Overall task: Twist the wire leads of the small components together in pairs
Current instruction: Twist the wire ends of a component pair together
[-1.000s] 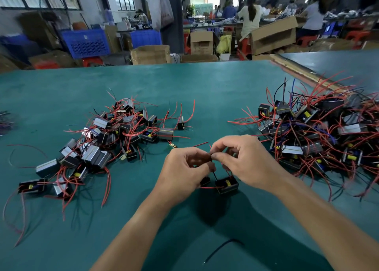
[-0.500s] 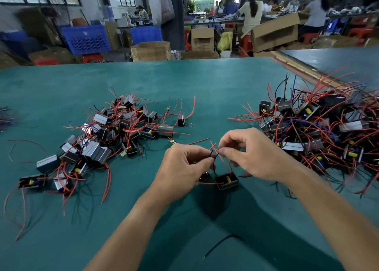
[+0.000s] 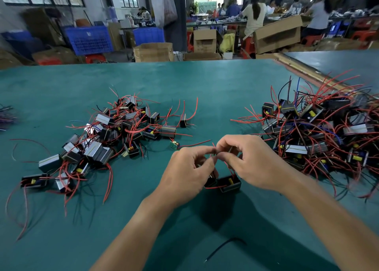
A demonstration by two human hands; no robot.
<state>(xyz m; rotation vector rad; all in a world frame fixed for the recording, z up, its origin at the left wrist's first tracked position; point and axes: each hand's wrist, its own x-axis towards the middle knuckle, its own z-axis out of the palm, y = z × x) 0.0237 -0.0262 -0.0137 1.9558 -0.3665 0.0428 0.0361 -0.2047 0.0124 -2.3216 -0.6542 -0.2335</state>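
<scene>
Red leads [image 3: 214, 148], spread apart half a second ago, now meet between both hands: left hand [image 3: 188, 168] and right hand [image 3: 252, 162] each pinch them, component [image 3: 228, 183] just beneath, at the counter [image 3: 184, 86]. Twisting appears under way.

1 head cam, faces fwd/down, close over table [image 3: 205, 82], edges seem warped.
</scene>
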